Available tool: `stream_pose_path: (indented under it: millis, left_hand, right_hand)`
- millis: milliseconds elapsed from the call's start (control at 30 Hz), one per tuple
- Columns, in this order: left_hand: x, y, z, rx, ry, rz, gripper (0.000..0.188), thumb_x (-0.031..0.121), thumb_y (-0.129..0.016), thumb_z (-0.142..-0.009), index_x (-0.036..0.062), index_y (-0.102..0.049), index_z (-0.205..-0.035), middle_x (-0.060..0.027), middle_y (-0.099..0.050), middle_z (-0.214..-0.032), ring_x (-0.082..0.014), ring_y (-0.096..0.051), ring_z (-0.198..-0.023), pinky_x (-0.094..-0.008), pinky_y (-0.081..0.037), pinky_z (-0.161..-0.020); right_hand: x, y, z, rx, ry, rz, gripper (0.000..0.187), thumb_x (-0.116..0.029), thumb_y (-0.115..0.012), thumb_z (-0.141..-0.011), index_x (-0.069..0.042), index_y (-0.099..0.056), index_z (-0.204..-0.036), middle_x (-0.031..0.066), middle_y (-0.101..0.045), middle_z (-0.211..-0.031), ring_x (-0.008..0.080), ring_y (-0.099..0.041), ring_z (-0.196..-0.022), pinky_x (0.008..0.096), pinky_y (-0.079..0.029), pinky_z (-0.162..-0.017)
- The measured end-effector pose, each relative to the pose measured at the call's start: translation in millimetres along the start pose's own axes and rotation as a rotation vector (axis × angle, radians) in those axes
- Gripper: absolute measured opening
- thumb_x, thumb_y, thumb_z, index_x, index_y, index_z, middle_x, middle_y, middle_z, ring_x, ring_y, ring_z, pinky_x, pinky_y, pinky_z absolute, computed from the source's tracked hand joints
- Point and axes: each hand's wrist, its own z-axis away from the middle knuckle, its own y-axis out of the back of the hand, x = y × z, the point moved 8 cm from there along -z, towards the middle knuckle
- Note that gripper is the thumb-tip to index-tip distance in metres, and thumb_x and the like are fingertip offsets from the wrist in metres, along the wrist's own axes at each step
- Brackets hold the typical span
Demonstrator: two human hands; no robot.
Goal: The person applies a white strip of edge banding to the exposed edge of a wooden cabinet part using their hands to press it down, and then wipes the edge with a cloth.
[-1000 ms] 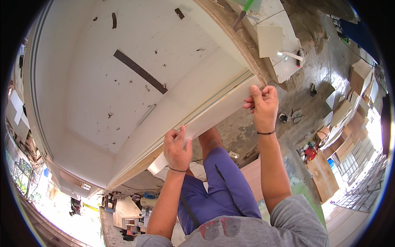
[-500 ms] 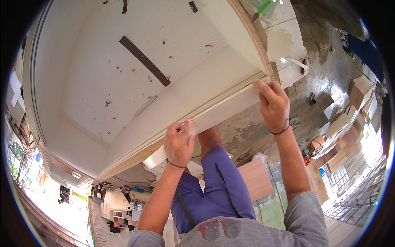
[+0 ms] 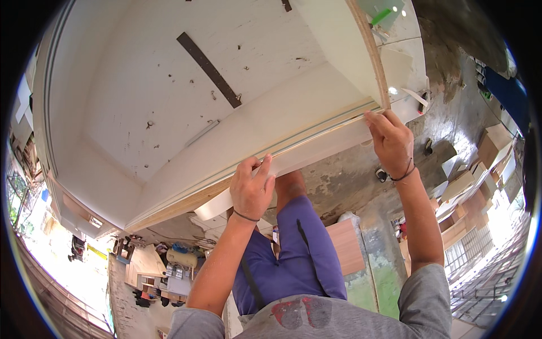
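A large white box-like cabinet (image 3: 121, 107) lies with its open side up before me. Along its near edge, which has narrow grooves, runs a long white edging strip (image 3: 322, 148). My left hand (image 3: 252, 189) is closed on the strip near its middle, with fingertips over the edge and the thumb on the near side. To the left, the strip's loose end (image 3: 213, 208) curves away below a bare wooden edge (image 3: 189, 204). At the right corner my right hand (image 3: 390, 141) pinches the strip between thumb and fingers.
Inside the cabinet lie a dark flat strip (image 3: 209, 70), a thin grey strip (image 3: 203, 133) and scattered debris. Beyond the right side are a green-handled tool (image 3: 381, 16) and pale tiles or boards (image 3: 395, 63). Board offcuts (image 3: 466, 189) pile up at the far right.
The view has shifted slightly, so the cabinet and both hands appear further right. Both hands keep about the same places along the strip.
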Motion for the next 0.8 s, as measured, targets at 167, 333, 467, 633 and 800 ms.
stream_pose_path:
  millis: [167,333,467,633,800]
  left_hand:
    - [-0.4,1.7,-1.4,-0.002,0.014,0.011,0.057,0.005,-0.075,-0.064,0.0094,-0.062,-0.119,-0.0089,-0.052,-0.099,-0.0254,-0.056,-0.088,-0.0361,-0.049,-0.072]
    - [1.8,5.1,-3.2,0.038,0.003,0.024,0.058,0.005,-0.076,-0.061,0.0091,-0.063,-0.117,-0.0089,-0.052,-0.098,-0.0253,-0.056,-0.085,-0.0359,-0.048,-0.07]
    - [0.3,3.8,-2.6,0.063,0.007,0.028,0.056,0.005,-0.076,-0.061,0.0088,-0.063,-0.116,-0.0084,-0.052,-0.097,-0.0252,-0.056,-0.086,-0.0357,-0.048,-0.07]
    - [-0.8,0.4,-4.6,0.05,0.005,0.038,0.056,0.006,-0.075,-0.062,0.0075,-0.062,-0.116,-0.0078,-0.053,-0.099,-0.0255,-0.057,-0.088,-0.0359,-0.049,-0.071]
    - [-4.3,12.0,2.5,-0.005,0.051,0.031,0.05,0.011,-0.076,-0.064,0.0074,-0.063,-0.112,-0.0072,-0.054,-0.099,-0.0247,-0.057,-0.088,-0.036,-0.049,-0.072]
  right_hand:
    - [-4.1,-1.3,-2.9,-0.089,-0.027,0.165,0.015,-0.006,-0.064,-0.079,-0.01,-0.068,-0.093,0.0053,-0.058,-0.081,0.0257,-0.06,-0.075,0.0363,-0.048,-0.061]
    - [-34.3,-9.9,-1.8,-0.047,0.178,0.34,0.014,-0.007,-0.065,-0.076,-0.012,-0.068,-0.089,0.002,-0.058,-0.087,0.022,-0.057,-0.092,0.0366,-0.044,-0.072]
    - [-73.3,-41.0,8.3,-0.062,0.326,0.262,0.011,-0.01,-0.067,-0.074,-0.014,-0.067,-0.085,-0.0006,-0.059,-0.09,0.0199,-0.055,-0.098,0.0374,-0.039,-0.082]
    - [-98.1,-76.9,15.8,-0.101,0.327,0.119,0.009,-0.015,-0.071,-0.073,-0.017,-0.065,-0.079,-0.0029,-0.058,-0.089,0.017,-0.055,-0.093,0.0392,-0.034,-0.082]
    - [-100.2,-84.6,15.8,-0.118,0.271,0.142,0.006,-0.016,-0.071,-0.075,-0.017,-0.065,-0.077,-0.0035,-0.058,-0.088,0.0179,-0.054,-0.09,0.0382,-0.033,-0.081]
